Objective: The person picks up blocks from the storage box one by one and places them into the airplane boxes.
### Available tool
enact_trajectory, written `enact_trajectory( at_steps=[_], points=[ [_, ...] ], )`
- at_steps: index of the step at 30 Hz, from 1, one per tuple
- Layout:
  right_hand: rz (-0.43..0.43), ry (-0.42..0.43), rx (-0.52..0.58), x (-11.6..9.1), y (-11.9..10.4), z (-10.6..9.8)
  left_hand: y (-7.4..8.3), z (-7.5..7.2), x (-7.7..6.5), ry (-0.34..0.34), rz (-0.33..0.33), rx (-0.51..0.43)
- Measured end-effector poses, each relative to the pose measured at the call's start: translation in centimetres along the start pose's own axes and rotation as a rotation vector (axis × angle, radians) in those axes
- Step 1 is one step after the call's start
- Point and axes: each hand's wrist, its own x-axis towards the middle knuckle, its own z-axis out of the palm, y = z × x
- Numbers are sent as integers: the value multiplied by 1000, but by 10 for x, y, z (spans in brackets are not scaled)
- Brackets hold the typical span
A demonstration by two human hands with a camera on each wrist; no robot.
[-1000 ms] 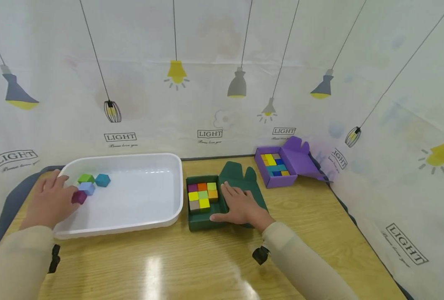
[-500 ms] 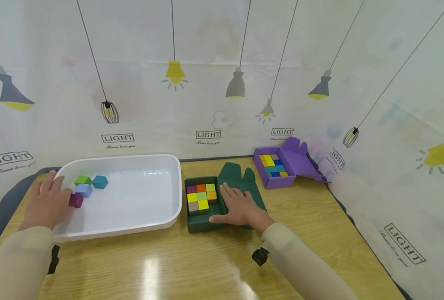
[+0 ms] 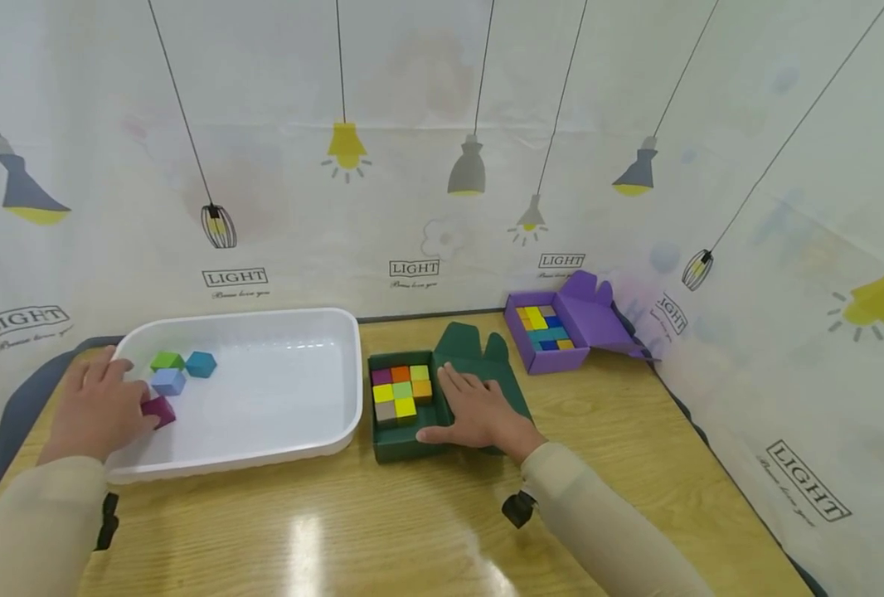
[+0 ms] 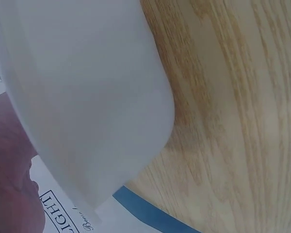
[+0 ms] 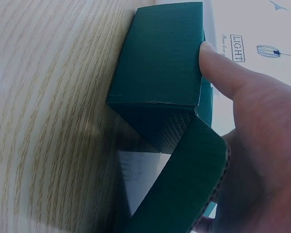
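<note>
At the left end of the white tray (image 3: 278,452), my left hand (image 3: 100,410) pinches a dark purple cube (image 3: 162,412) between thumb and fingers. Beside it in the tray lie a light blue cube (image 3: 168,381), a green cube (image 3: 167,361) and a teal cube (image 3: 201,364). My right hand (image 3: 483,413) rests on the open green cardboard box (image 3: 412,448), fingers extended along its lid side and thumb at the front rim. Several coloured cubes (image 3: 401,390) fill part of that box. The left wrist view shows mostly the tray's outer wall (image 4: 97,97), hiding the cubes.
A purple cardboard box (image 3: 557,362) with its lid folded back stands at the back right, holding several coloured cubes. The wooden table (image 3: 382,531) meets a wall sheet (image 3: 293,166) printed with lamps. Bare wood lies in front of the tray and boxes.
The dark purple cube has shifted slightly toward the tray's front and turned in my left fingers, away from the light blue cube. My right hand stays on the green box.
</note>
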Motion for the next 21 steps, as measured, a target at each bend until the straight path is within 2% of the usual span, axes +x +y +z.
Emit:
enact_trajectory(
  at_steps=[8,11,16,21],
  points=[
    [9,5,-14,1,3,1,6,-6,5,-19,-1,-172],
    [10,1,-9,-1,2,1,12,-11,7,-18,15,-204],
    [6,1,-2,-1,0,-1,28,-19,12,-11,52,-229],
    [0,-4,-1,-2,-2,-2,57,-26,16,18,99,-267]
  ],
)
